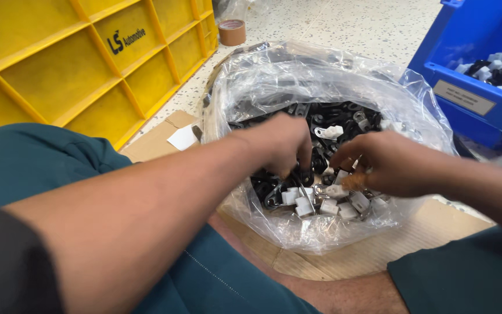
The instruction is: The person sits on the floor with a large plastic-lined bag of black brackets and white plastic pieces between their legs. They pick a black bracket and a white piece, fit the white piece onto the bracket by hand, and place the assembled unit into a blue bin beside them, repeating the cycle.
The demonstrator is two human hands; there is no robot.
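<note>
A clear plastic bag (274, 75) lies open on the floor between my knees, filled with several small black and white clips (321, 203). My left hand (280, 145) reaches down into the bag, its fingers curled among the black clips. My right hand (387, 163) is beside it inside the bag, fingers pinched around a small white and metal clip (335, 189). What the left fingers hold is hidden.
A yellow plastic crate (76, 64) stands at the left. A blue bin (477, 64) with more black and white clips sits at the right. Cardboard (158, 139) lies under the bag, and a brown tape roll (232, 32) rests on the speckled floor behind.
</note>
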